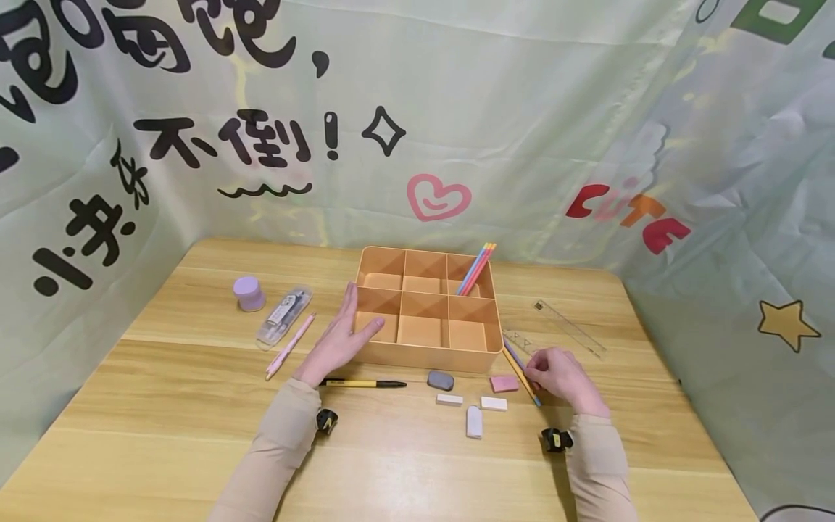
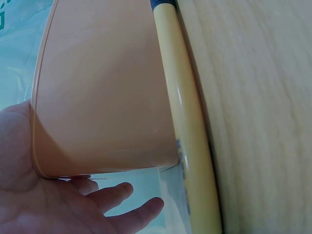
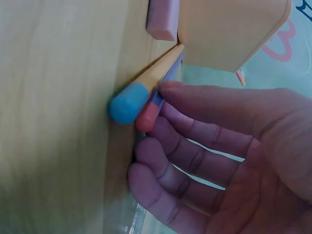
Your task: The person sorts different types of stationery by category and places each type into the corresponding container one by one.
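An orange six-compartment organizer box (image 1: 430,357) stands at the middle of the table. My left hand (image 1: 334,345) rests on its left front corner, thumb over the rim and fingers extended along the outer left wall. A yellow pen with black ends (image 2: 181,92) lies along the box's front, beneath that hand. To the right, my right hand (image 1: 562,375) pinches a purple pencil (image 3: 171,73) near its red end, between thumb and index finger. A yellow pencil with a blue end (image 3: 152,72) lies beside it. Several pencils (image 1: 475,271) lean in the back right compartment.
Before the box lie a pink eraser (image 1: 504,383), a grey eraser (image 1: 441,380) and several white ones. Clear rulers (image 1: 574,328) are at right. Leftward are a pink pen (image 1: 291,346), a clear case (image 1: 285,317) and a purple round container (image 1: 249,293). A printed cloth hangs behind.
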`<state>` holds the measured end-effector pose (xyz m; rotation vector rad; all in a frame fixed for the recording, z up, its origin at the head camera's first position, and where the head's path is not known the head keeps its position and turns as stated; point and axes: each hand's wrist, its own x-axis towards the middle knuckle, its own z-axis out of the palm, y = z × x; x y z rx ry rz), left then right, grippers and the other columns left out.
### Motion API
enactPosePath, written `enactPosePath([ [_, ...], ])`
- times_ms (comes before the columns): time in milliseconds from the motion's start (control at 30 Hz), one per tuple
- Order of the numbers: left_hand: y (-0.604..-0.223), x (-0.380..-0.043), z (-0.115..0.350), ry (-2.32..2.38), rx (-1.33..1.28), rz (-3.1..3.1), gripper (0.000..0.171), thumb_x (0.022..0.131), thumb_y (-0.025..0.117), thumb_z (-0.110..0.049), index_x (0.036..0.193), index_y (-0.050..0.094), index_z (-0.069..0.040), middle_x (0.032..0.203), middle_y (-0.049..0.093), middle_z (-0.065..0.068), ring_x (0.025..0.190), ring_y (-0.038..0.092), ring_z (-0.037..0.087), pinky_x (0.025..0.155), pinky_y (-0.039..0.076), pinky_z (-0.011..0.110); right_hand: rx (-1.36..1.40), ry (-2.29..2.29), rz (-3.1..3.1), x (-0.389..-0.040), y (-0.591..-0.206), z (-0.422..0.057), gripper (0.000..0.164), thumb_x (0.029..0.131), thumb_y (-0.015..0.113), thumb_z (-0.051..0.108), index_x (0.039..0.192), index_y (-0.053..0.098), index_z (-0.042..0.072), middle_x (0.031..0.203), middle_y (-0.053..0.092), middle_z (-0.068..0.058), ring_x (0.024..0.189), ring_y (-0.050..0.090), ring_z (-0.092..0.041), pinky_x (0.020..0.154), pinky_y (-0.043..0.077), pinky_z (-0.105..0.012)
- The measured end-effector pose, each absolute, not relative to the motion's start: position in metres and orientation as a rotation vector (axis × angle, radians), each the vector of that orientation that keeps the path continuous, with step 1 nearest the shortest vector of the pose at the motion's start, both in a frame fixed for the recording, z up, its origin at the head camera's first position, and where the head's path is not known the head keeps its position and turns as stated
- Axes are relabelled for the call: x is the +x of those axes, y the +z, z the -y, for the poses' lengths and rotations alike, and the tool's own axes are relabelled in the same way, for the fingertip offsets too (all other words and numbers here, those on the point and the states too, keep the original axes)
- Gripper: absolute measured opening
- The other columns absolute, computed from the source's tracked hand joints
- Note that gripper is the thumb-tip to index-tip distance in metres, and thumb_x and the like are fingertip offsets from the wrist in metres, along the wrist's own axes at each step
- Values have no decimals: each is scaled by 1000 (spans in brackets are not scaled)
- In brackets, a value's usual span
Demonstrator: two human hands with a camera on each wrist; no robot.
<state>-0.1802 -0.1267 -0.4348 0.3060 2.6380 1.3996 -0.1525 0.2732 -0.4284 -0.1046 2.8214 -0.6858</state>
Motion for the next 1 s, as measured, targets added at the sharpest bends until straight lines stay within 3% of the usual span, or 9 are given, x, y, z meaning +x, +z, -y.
enactPosePath([
  [200,-434,-180,126,1395,304,-2641,95,103,51,-47,159,-18,-13,167,-24,3,158,-8,33,129,5,54,-84,-689,-2834,-154,-428,-273,6,86,70,11,82,70,6,75,69,-2,70,56,-14,64,43,-27],
  [367,-434,-180,126,1392,308,-2641,95,103,51,-47,159,-18,-13,167,-24,3,158,-8,33,128,5,54,-79,-703,-2839,-154,-429,-272,4,80,72,8,79,69,6,70,67,-1,64,55,-13,61,42,-27],
  [767,-433,-179,126,1382,295,-2645,96,103,51,-49,159,-18,-14,167,-24,2,158,-7,34,128,5,54,-77,-844,-2769,-153,-428,-278,7,86,69,7,80,70,3,63,65,-1,60,54,-12,56,43,-24],
  [1000,-433,-179,126,1400,296,-2638,96,103,51,-48,159,-17,-13,167,-23,2,158,-7,33,129,5,53,-76,-982,-2729,-152,-427,-282,9,88,66,4,89,71,-4,68,67,-4,62,59,-13,55,47,-22],
])
